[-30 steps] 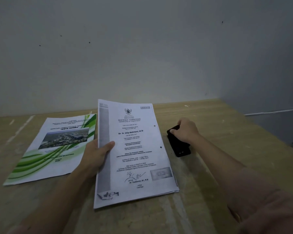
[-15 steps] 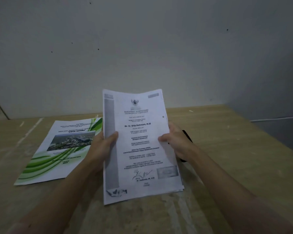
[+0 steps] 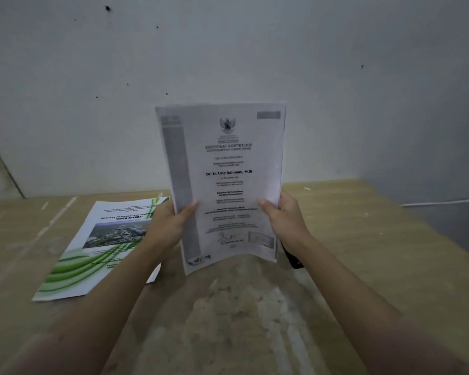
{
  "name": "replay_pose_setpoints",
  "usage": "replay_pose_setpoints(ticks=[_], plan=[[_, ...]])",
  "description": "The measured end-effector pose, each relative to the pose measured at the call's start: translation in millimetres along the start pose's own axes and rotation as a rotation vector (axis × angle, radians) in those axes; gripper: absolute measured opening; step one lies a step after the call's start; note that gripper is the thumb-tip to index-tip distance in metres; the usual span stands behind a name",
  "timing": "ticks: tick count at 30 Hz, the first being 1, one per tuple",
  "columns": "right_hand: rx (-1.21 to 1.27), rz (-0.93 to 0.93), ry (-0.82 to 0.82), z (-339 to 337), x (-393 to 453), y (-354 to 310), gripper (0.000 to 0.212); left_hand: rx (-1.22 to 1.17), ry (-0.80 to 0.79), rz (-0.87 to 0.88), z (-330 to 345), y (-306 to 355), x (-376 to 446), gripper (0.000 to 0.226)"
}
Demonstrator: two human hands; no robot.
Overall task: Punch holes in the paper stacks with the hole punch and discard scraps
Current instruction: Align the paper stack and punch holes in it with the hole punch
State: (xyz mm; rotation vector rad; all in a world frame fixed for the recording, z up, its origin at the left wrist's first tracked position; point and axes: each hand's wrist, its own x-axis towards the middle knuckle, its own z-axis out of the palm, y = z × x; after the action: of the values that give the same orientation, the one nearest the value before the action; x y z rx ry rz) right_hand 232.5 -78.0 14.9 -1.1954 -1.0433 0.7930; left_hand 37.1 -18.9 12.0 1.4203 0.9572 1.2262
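Observation:
I hold a stack of white printed certificate pages point(image 3: 222, 182) upright above the table, its lower edge lifted off the wood. My left hand point(image 3: 168, 226) grips its left side, thumb on the front. On the right side my right hand point(image 3: 284, 217) pinches it the same way. The black hole punch point(image 3: 291, 257) lies on the table behind my right wrist, mostly hidden by the arm and the pages. A second stack with a green-striped cover point(image 3: 103, 247) lies flat at the left.
The wooden table point(image 3: 377, 253) runs back to a pale wall, with a worn whitish patch near me. A thin white cable point(image 3: 444, 203) runs along the right wall beyond the table's edge.
My right hand left the hole punch and took the right side of the certificate stack. Both hands raised the stack from flat on the table to upright.

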Motion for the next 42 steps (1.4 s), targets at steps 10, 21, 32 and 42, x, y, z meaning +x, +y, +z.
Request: replay_pose_setpoints(ticks=[10,21,32,42], plan=[[0.074,0.015,0.003,-3,5,1,0.021,0.066,0.084,0.006,-4,-4,-6,0.017],[0.418,0.226,0.097,-14,4,7,0.004,0.05,0.144,-0.013,-5,0,-10,0.016],[0.416,0.21,0.052,-11,3,-3,0.017,0.074,0.123,-0.001,-6,14,-11,0.019],[0.33,0.043,0.143,4,16,-31,0.021,0.118,-0.045,-0.033,-22,11,-21,0.019]])
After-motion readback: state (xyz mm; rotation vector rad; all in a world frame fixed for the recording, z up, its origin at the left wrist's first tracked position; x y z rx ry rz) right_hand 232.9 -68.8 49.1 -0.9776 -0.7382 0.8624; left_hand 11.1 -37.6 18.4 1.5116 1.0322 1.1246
